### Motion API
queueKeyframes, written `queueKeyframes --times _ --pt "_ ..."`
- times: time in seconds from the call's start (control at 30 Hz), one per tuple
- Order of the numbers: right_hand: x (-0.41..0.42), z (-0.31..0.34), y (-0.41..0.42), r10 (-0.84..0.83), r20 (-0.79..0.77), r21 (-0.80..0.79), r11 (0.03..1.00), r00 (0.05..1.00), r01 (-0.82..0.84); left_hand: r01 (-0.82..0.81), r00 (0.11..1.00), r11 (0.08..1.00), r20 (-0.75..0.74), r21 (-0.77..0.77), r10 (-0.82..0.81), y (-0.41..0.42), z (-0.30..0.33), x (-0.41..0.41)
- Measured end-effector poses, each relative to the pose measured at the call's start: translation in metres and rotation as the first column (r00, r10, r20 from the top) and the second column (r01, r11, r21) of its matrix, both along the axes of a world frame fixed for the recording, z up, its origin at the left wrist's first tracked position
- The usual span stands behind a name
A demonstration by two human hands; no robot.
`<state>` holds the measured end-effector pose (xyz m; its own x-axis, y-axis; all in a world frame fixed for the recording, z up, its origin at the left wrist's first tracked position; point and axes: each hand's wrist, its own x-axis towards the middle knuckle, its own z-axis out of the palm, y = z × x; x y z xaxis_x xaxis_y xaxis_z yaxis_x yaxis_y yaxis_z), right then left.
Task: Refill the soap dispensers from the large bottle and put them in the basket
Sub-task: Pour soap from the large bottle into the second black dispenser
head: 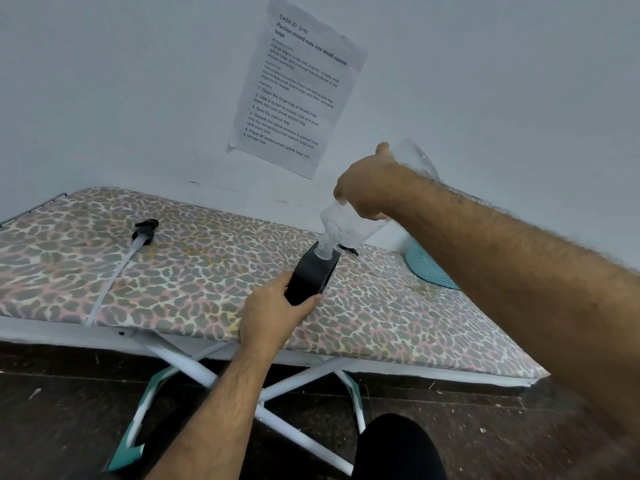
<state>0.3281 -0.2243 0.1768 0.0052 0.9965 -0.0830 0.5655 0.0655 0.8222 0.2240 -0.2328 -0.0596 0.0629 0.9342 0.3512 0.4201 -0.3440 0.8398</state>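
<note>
Leopard-print cloth covers the ironing board [173, 271] I am working over, with a pale wall behind and a printed sheet [294, 91] taped up at twelve o'clock.

I have my left hand [273, 317] wrapped round the lower body of the black soap dispenser [310, 275], thumb on the near side and fingers curled behind, tilting it so its open mouth leans toward one o'clock to meet the spout. My right hand [367, 192] grips the clear large bottle [349, 223] round its middle and holds it tipped neck-down, its threaded neck set right at the dispenser's mouth; that angle lets the liquid run straight in. I think the bottle is close to empty, though its clear wall makes the level hard to read.

So the dispenser sits in my left palm, its top half clear of my fingers. Its pump head [145, 230] with the long white tube lies on the cloth at ten o'clock, well apart. A teal mat [429, 268] lies at three o'clock.
</note>
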Motion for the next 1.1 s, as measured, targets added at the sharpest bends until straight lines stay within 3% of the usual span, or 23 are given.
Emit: queueKeyframes --times 0.47,1.1 --pt "-0.01 -0.004 0.014 0.08 0.133 0.022 0.996 0.988 -0.083 -0.007 1.0 1.0 -0.023 -0.009 0.006 0.0 0.001 -0.002" --pt "-0.023 -0.005 0.017 0.099 0.202 0.001 0.995 0.974 -0.101 0.021 1.0 0.999 0.015 -0.038 -0.02 0.0 0.0 -0.003"
